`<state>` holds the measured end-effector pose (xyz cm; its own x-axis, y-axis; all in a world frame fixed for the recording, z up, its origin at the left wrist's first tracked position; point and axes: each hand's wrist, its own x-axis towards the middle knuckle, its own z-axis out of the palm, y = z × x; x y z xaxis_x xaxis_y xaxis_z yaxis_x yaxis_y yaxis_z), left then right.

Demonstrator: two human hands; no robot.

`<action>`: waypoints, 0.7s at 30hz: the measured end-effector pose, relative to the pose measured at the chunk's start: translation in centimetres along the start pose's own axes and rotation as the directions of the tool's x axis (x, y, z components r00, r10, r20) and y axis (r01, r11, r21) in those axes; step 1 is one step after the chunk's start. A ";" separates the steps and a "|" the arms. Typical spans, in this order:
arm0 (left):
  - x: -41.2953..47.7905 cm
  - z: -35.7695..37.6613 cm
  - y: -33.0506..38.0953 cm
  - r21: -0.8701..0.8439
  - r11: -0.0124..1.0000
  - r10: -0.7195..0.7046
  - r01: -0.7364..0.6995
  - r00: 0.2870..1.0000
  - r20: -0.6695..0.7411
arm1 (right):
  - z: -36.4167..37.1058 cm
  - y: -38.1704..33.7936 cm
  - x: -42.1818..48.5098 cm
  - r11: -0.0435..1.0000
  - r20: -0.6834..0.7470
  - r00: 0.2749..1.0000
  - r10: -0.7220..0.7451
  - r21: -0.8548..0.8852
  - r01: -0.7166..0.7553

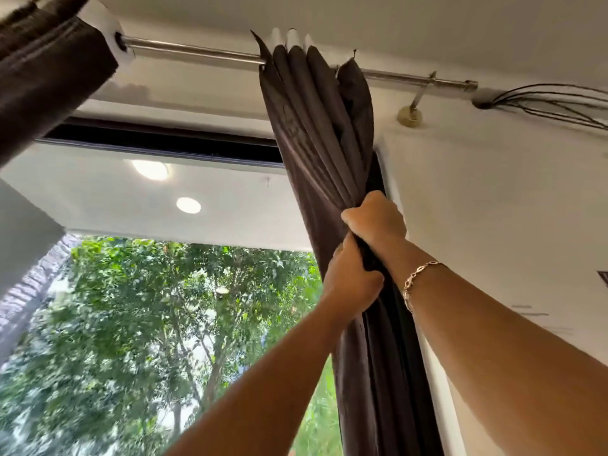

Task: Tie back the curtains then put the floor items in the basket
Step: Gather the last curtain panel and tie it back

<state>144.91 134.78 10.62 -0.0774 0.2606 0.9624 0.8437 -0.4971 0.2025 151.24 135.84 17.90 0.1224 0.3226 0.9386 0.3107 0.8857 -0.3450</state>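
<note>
A dark brown curtain (pixel 316 126) hangs gathered in folds from a metal rod (pixel 197 51) at the right side of the window. My right hand (pixel 375 218) grips the bunched fabric high up, a chain bracelet on its wrist. Just below it, my left hand (pixel 353 278) is also closed around the gathered folds. A second brown curtain (pixel 49 77) hangs at the upper left on the same rod. No tie, basket or floor item is in view.
The window (pixel 148 324) looks out on green trees. A white wall (pixel 493 209) stands to the right, with a rod bracket (pixel 411 115) and a bundle of thin dark wires (pixel 543 100) near the ceiling.
</note>
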 end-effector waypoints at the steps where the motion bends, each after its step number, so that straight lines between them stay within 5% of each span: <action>1: -0.5 -0.3 -0.2 0.009 1.000 0.009 -0.008 1.000 -0.011 | 0.1 -0.3 -0.4 1.000 0.023 1.000 -0.011 -0.001 0.011; 13: -9.6 -8.8 -2.0 0.072 0.997 -0.013 0.004 0.992 0.129 | 1.8 -3.5 -8.6 0.999 0.291 0.957 0.014 -0.039 -0.003; 21: -18.1 -12.7 -4.1 0.611 0.774 -0.067 -0.168 0.937 0.343 | 0.6 -2.9 -19.2 0.975 0.356 0.932 0.072 -0.222 0.009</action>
<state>136.10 121.62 -5.38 0.0532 0.5615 0.8258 0.9902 0.0771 -0.1163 147.39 127.30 0.84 -0.1992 0.4832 0.8526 0.5130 0.7927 -0.3294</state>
